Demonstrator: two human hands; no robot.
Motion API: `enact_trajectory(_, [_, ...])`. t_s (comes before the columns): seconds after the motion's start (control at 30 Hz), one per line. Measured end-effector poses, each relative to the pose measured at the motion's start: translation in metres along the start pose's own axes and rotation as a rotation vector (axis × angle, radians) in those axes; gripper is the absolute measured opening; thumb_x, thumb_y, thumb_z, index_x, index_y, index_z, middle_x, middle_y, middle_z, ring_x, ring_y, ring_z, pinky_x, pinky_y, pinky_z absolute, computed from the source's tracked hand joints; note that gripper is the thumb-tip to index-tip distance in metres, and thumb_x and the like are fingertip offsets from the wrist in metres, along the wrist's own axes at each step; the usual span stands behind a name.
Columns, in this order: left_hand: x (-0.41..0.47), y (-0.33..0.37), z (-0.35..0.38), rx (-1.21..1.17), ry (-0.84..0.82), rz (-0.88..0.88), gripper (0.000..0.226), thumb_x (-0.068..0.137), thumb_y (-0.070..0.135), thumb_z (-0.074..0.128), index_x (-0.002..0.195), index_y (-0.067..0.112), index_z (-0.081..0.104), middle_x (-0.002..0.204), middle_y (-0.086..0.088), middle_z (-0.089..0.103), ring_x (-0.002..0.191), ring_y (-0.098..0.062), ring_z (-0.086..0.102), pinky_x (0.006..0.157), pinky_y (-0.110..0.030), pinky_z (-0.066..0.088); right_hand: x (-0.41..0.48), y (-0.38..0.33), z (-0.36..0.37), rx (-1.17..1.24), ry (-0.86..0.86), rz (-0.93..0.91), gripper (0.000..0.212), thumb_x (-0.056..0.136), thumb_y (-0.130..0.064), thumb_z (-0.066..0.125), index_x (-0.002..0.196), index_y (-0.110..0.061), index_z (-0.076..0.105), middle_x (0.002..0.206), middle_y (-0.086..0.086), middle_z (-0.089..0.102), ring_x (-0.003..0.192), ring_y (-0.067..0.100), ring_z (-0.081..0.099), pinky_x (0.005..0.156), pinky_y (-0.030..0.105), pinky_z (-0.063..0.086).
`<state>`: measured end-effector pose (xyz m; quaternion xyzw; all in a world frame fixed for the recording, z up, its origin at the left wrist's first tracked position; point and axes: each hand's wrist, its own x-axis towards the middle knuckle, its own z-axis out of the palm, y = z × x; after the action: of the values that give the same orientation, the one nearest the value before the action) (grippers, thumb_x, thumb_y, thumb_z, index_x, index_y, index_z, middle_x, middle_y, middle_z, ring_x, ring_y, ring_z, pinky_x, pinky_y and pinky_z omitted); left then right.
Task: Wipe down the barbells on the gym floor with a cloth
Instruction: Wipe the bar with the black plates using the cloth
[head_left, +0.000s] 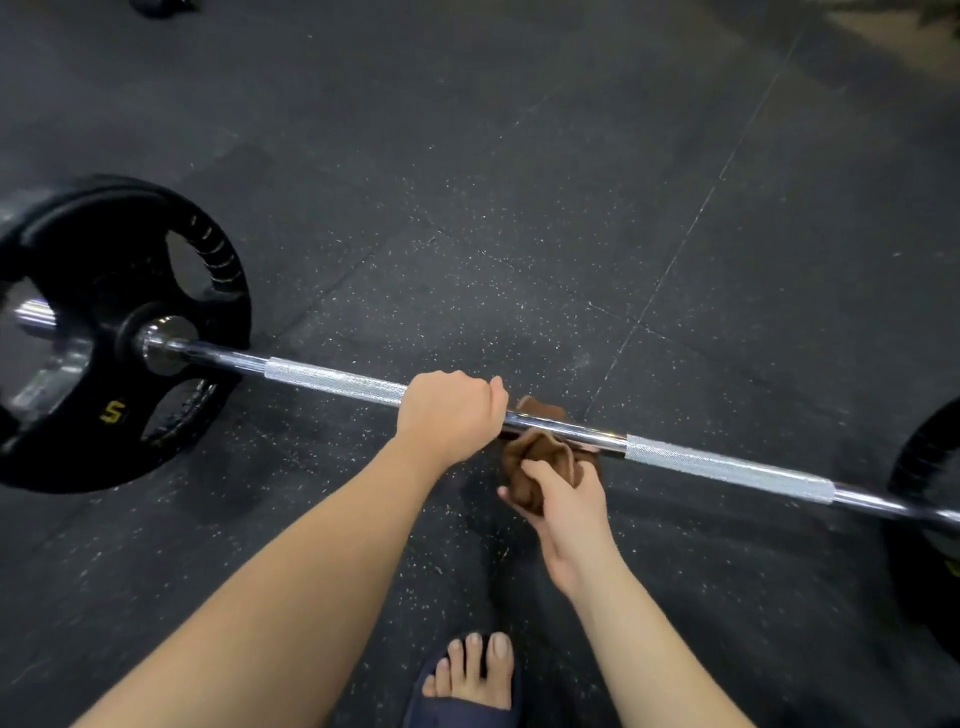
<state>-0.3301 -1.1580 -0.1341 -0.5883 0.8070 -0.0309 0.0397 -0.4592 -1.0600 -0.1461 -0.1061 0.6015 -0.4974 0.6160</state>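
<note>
Barbell wipe, at mid-shaft

The barbell (332, 376) lies across the black speckled floor (519, 208), one black plate (78, 234) at its left end and another (924, 457) at its right. The left hand (449, 413) is wrapped round the shaft. Just beside it, the right hand (566, 512) grips a bunched brown cloth (545, 457) that touches the smooth middle. A sandalled foot (480, 670) stands nearer than the bar.

Premises: gym. Evidence: speckled black rubber floor (519, 182) in tiles; loaded barbell (332, 376) with black plate (104, 332) marked 5.
</note>
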Motion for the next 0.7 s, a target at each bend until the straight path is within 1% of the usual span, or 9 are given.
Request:
enact_trajectory(0.1, [0.001, 0.001, 0.001, -0.033, -0.004, -0.029, 0.059, 0.107, 0.033, 0.029, 0.055, 0.015, 0.049, 0.049, 0.001, 0.043, 0.045, -0.023, 0.040, 0.049, -0.029, 0.022, 0.004, -0.008, -0.034, 0.137, 0.104, -0.020, 0.023, 0.095, 0.005, 0.060, 0.114, -0.008, 0.055, 0.118, 0.017, 0.066, 0.102, 0.026, 0.069, 0.080, 0.044, 0.060])
enact_trajectory(0.17, [0.001, 0.000, 0.001, -0.043, -0.010, -0.023, 0.058, 0.107, 0.031, 0.029, 0.053, 0.015, 0.044, 0.047, 0.001, 0.042, 0.043, -0.021, 0.036, 0.049, -0.028, 0.022, 0.009, -0.017, -0.050, 0.167, 0.118, -0.038, 0.029, 0.096, 0.005, 0.059, 0.123, -0.005, 0.055, 0.123, 0.019, 0.067, 0.101, 0.025, 0.071, 0.081, 0.045, 0.060])
enact_trajectory(0.23, [0.001, 0.001, 0.000, -0.052, -0.020, -0.020, 0.059, 0.107, 0.031, 0.029, 0.052, 0.015, 0.043, 0.047, 0.002, 0.043, 0.042, -0.020, 0.036, 0.048, -0.028, 0.023, 0.012, -0.020, -0.050, 0.157, 0.109, -0.045, 0.041, 0.097, 0.005, 0.059, 0.134, -0.008, 0.052, 0.125, 0.016, 0.067, 0.105, 0.025, 0.071, 0.085, 0.047, 0.060])
enact_trajectory(0.27, [0.001, 0.001, 0.000, -0.048, -0.023, -0.016, 0.058, 0.106, 0.030, 0.029, 0.052, 0.015, 0.043, 0.047, 0.002, 0.043, 0.042, -0.020, 0.036, 0.049, -0.028, 0.024, 0.010, -0.020, -0.044, 0.150, 0.104, -0.042, 0.042, 0.096, 0.006, 0.059, 0.135, -0.009, 0.051, 0.126, 0.014, 0.067, 0.106, 0.026, 0.070, 0.087, 0.048, 0.060])
enact_trajectory(0.43, [0.002, -0.001, 0.000, 0.013, -0.047, 0.006, 0.050, 0.106, 0.027, 0.028, 0.069, 0.015, 0.059, 0.053, 0.004, 0.040, 0.045, -0.021, 0.032, 0.049, -0.030, 0.019, -0.009, 0.001, -0.002, 0.019, -0.031, 0.023, 0.025, 0.094, 0.003, 0.063, 0.113, -0.012, 0.056, 0.117, 0.014, 0.065, 0.102, 0.028, 0.068, 0.084, 0.048, 0.062])
enact_trajectory(0.5, [0.001, 0.000, -0.002, 0.016, -0.032, 0.001, 0.052, 0.107, 0.029, 0.028, 0.063, 0.016, 0.053, 0.052, 0.004, 0.038, 0.047, -0.024, 0.036, 0.049, -0.030, 0.018, -0.011, 0.004, 0.005, 0.034, -0.044, 0.025, 0.026, 0.094, 0.003, 0.063, 0.114, -0.013, 0.057, 0.115, 0.013, 0.065, 0.102, 0.028, 0.068, 0.083, 0.048, 0.062])
enact_trajectory(0.57, [-0.001, 0.000, -0.003, 0.005, -0.017, -0.012, 0.053, 0.108, 0.031, 0.029, 0.060, 0.016, 0.047, 0.052, 0.003, 0.036, 0.050, -0.027, 0.039, 0.049, -0.031, 0.016, -0.010, 0.001, -0.001, 0.121, -0.004, 0.018, 0.026, 0.094, 0.006, 0.060, 0.112, -0.012, 0.055, 0.114, 0.016, 0.064, 0.100, 0.029, 0.068, 0.081, 0.047, 0.061])
enact_trajectory(0.63, [-0.002, 0.000, -0.003, -0.010, -0.020, -0.003, 0.055, 0.107, 0.031, 0.028, 0.057, 0.015, 0.045, 0.051, 0.003, 0.038, 0.046, -0.024, 0.036, 0.049, -0.030, 0.017, -0.004, -0.005, -0.019, 0.204, 0.091, -0.002, 0.022, 0.094, 0.008, 0.058, 0.109, -0.007, 0.053, 0.114, 0.019, 0.063, 0.096, 0.030, 0.067, 0.075, 0.044, 0.061])
enact_trajectory(0.7, [-0.002, 0.000, -0.002, -0.024, -0.023, 0.000, 0.057, 0.107, 0.030, 0.027, 0.054, 0.015, 0.044, 0.048, 0.002, 0.041, 0.043, -0.020, 0.035, 0.049, -0.029, 0.020, 0.005, -0.012, -0.044, 0.277, 0.162, -0.035, 0.027, 0.093, 0.009, 0.056, 0.119, 0.001, 0.053, 0.116, 0.023, 0.063, 0.103, 0.033, 0.067, 0.069, 0.040, 0.061])
